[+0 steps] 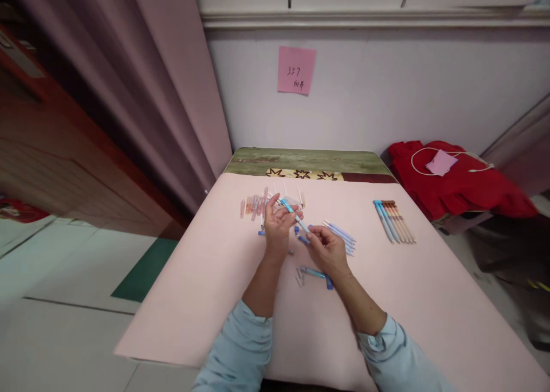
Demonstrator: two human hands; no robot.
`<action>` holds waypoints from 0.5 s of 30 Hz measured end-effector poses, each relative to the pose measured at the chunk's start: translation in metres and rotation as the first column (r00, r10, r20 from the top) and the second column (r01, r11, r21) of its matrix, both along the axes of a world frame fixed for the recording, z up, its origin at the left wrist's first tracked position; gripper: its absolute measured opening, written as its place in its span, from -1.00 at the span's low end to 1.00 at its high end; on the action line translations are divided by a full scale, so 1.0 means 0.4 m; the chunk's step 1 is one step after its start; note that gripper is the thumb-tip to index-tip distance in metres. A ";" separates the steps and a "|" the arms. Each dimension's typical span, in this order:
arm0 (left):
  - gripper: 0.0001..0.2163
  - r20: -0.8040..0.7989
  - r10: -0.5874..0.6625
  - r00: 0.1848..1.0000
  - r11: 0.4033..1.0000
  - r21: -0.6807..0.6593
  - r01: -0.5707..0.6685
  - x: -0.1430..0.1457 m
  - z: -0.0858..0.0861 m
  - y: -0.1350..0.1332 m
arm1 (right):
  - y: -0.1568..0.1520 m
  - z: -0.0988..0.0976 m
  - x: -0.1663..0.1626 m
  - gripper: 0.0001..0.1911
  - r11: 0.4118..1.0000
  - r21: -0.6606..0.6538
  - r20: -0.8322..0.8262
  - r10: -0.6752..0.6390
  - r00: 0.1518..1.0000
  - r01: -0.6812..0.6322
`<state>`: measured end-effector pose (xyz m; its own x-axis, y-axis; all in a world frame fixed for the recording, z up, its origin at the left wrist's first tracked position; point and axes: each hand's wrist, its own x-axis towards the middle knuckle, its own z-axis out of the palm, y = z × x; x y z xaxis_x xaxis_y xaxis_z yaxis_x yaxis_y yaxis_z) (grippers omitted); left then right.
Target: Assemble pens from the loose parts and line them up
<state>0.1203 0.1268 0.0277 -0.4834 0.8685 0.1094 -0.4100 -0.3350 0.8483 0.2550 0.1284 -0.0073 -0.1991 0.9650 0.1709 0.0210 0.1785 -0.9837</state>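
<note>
A light blue pen (297,219) is held slantwise above the table between my two hands. My left hand (279,223) is closed around its bright blue upper end. My right hand (329,249) pinches the lower end. On the table under and around my hands lie small dark blue pen parts (303,239), and nearer to me a blue pen barrel (313,272) with short whitish pieces (299,277). Right of my right hand are several slim lavender-blue sticks (341,235), seemingly refills. Several pinkish patterned pen barrels (254,206) lie behind my left hand, partly hidden.
At the right, several blue and brown-topped pens (393,222) lie in a row on the pink-covered table (197,289). Past the right edge is a red cloth (464,191) with a white cable. A pink note (296,71) sticks to the wall; a curtain (172,82) hangs at left.
</note>
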 end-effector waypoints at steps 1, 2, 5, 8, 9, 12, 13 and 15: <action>-0.37 -0.010 0.000 1.000 1.000 -0.002 0.000 0.000 0.001 -0.001 | 0.001 -0.002 -0.001 -0.65 1.000 -0.002 -0.008 0.001 1.000 -0.001; -0.38 -0.017 -0.002 1.000 1.000 -0.005 0.002 0.001 0.002 -0.001 | 0.001 -0.004 -0.002 -0.64 1.000 -0.009 -0.018 0.003 1.000 -0.004; -0.40 -0.037 -0.032 0.999 0.999 -0.022 0.031 0.002 0.006 -0.005 | 0.002 -0.012 -0.006 -0.63 0.998 -0.049 -0.069 0.029 0.997 -0.032; -0.37 -0.053 -0.061 0.997 0.997 -0.040 0.058 0.006 0.009 -0.007 | 0.001 -0.014 -0.008 -0.63 0.993 -0.091 -0.142 0.057 0.988 -0.071; -0.36 -0.055 -0.060 0.997 0.997 -0.044 0.058 0.007 0.010 -0.008 | 0.001 -0.014 -0.008 -0.63 0.992 -0.098 -0.156 0.060 0.986 -0.076; -0.37 -0.062 -0.047 0.997 0.998 -0.051 0.044 0.007 0.008 -0.006 | 0.000 -0.009 -0.007 -0.65 0.992 -0.105 -0.149 0.056 0.987 -0.072; -0.38 -0.068 -0.044 0.997 0.998 -0.053 0.040 0.006 0.007 -0.006 | 0.000 -0.007 -0.007 -0.65 0.992 -0.106 -0.143 0.053 0.988 -0.069; -0.39 -0.079 -0.039 0.996 0.998 -0.052 0.035 0.003 0.004 -0.004 | 0.000 -0.005 -0.006 -0.66 0.991 -0.110 -0.135 0.055 0.989 -0.070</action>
<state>0.1217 0.1252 0.0295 -0.4423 0.8911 0.1016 -0.3519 -0.2766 0.8942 0.2524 0.1284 -0.0094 -0.2427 0.9660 0.0890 -0.1175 0.0619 -0.9911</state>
